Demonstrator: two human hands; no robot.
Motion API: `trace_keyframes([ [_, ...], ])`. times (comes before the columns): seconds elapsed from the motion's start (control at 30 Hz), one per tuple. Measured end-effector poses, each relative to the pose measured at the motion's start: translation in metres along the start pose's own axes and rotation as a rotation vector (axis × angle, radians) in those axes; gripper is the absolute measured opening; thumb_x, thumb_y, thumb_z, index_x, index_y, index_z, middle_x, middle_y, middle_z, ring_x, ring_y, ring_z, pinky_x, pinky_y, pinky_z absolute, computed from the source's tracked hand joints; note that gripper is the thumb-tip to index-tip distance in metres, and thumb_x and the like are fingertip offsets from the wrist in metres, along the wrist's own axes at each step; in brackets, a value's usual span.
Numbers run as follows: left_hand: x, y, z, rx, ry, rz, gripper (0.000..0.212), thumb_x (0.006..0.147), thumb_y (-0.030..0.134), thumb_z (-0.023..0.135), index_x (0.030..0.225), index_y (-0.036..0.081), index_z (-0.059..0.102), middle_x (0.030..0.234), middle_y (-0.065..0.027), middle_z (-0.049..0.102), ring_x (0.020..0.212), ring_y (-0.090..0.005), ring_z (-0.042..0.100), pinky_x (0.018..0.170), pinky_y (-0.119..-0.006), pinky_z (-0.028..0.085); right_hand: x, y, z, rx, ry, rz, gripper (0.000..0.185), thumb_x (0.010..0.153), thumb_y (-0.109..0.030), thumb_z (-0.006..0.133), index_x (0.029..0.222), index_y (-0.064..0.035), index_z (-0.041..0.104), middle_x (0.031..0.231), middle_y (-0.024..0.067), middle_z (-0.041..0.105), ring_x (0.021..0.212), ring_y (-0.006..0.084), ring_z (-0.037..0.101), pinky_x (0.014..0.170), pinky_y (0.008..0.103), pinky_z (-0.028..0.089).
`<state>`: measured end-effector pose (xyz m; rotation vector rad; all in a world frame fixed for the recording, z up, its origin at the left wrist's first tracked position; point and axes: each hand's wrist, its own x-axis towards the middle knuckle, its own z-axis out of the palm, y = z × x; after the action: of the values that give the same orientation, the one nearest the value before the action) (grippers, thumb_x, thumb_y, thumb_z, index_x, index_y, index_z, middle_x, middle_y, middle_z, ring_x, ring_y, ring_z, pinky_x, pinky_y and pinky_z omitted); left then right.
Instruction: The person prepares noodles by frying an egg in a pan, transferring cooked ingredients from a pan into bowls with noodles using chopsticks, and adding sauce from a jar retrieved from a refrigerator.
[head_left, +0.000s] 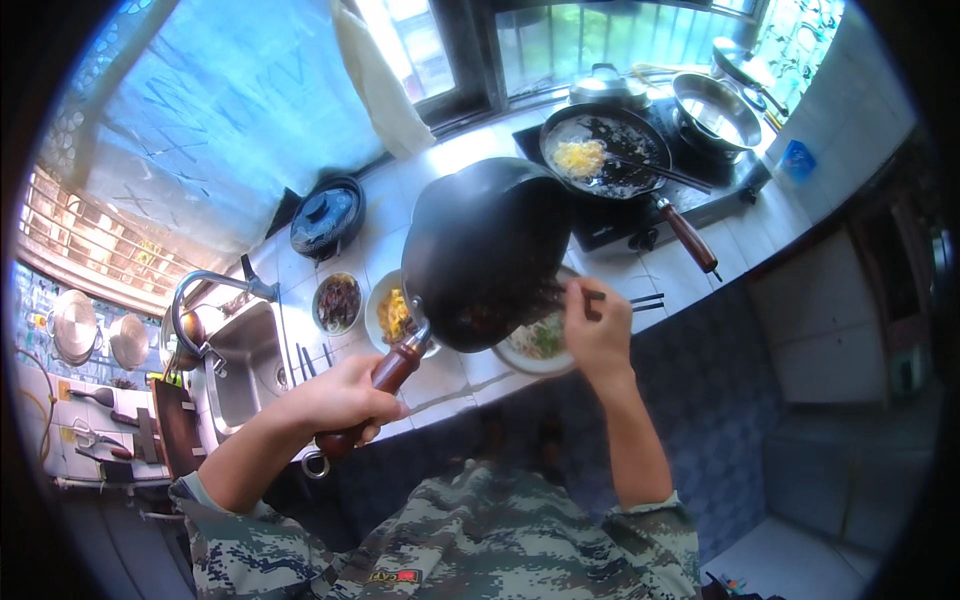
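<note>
My left hand (349, 401) is closed around the brown wooden handle (397, 367) of a black wok (487, 240). The wok is held tilted above the counter, its dark underside towards the window. At the wok's lower right edge, my right hand (600, 326) grips a dark utensil (592, 295) that reaches into the wok; blur hides its tip and exact kind. Partly beneath the wok and my right hand stands a pale bowl (525, 367) with chopped greens (550, 341) and pale strands. A bowl of yellow food (394, 315) is partly covered by the wok.
Another bowl of dark food (337, 304) and a lidded pot (328, 217) stand on the tiled counter (442, 379). A frying pan (607, 124) holds yellow food on the stove (592, 225), its handle (688, 238) jutting over the front edge. A sink (251, 360) lies left.
</note>
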<state>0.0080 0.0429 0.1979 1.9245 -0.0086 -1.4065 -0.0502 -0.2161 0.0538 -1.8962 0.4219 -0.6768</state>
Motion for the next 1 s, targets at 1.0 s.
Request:
trace_keyframes([
  [1.0, -0.026, 0.007, -0.024, -0.037, -0.013, 0.003, 0.027, 0.072, 0.007, 0.065, 0.086, 0.002, 0.043, 0.06, -0.0023, 0.051, 0.043, -0.0096, 0.052, 0.039, -0.023, 0.043, -0.043, -0.022, -0.067, 0.266, 0.164, 0.382, 0.019, 0.091, -0.011, 0.049, 0.093, 0.0029, 0.062, 0.073, 0.006, 0.059, 0.054, 0.0106, 0.059, 0.048, 0.0201, 0.047],
])
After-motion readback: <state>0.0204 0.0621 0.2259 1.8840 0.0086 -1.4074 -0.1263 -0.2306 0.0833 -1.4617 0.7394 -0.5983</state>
